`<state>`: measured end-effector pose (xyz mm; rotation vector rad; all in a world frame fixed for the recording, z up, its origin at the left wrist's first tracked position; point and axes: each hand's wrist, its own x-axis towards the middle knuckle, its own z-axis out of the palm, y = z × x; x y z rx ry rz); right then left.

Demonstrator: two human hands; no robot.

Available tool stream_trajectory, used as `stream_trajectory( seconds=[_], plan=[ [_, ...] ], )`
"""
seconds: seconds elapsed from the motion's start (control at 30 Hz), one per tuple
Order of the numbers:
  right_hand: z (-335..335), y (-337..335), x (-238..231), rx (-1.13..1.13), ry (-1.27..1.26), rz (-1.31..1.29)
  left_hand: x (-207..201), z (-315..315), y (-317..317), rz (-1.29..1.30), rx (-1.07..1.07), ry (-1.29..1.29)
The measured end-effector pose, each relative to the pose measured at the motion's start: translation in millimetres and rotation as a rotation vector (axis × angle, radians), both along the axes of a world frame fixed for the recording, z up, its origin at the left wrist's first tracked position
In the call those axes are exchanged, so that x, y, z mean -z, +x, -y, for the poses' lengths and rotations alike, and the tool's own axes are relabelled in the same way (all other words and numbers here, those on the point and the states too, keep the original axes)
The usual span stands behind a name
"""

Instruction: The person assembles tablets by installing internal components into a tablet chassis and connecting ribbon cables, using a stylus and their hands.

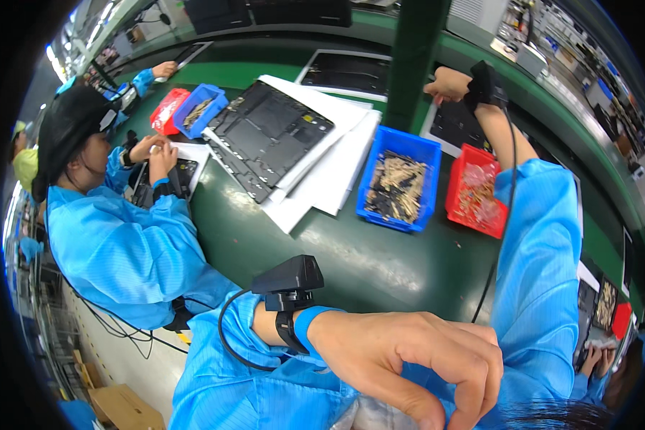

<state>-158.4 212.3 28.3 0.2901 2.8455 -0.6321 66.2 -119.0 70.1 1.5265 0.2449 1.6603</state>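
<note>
My right hand (449,84) reaches far out at the upper right. Its bent fingers are closed at the corner of a flat black laptop casing panel (457,123) with a white sheet under it; the fingertips are partly hidden. Close to me at the bottom, my left hand (416,351) hangs over my body with fingers loosely curled and the thumb apart. Nothing shows in it, and its fingertips reach the picture's lower edge. More black casing panels (272,136) lie stacked with white sheets (347,165) on the green bench (265,251).
A blue bin (365,201) of small gold and black parts stands beside a red bin (480,223) of clear and reddish bits. A green post (411,64) rises behind them. On the left a co-worker (122,229) handles another panel. A black cable (507,215) runs along my right arm.
</note>
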Motion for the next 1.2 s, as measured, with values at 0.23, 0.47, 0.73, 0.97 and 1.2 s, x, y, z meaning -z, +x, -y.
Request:
stream_trajectory(
  seconds=[0.23,0.47,0.73,0.97,1.2],
  plan=[
    [9.4,-15.0,77.9,-0.305,0.058,-0.117,19.6,19.2,-32.3,0.001,-0.228,0.194],
    [23.7,-36.4,61.0,-0.251,0.224,-0.206,18.4,19.0,-52.9,0.009,-0.186,0.213],
    [23.7,-51.5,59.3,-0.222,0.361,-0.358,14.0,17.5,-44.2,-0.051,-0.298,0.311],
    [6.0,-39.0,49.4,-0.156,0.501,-0.503,48.8,-3.5,-104.8,-1.110,-1.413,-0.307],
    [-74.0,-36.3,33.7,-0.052,0.758,-0.503,97.0,-86.1,-130.3,-1.556,-1.589,-0.292]
  ],
)
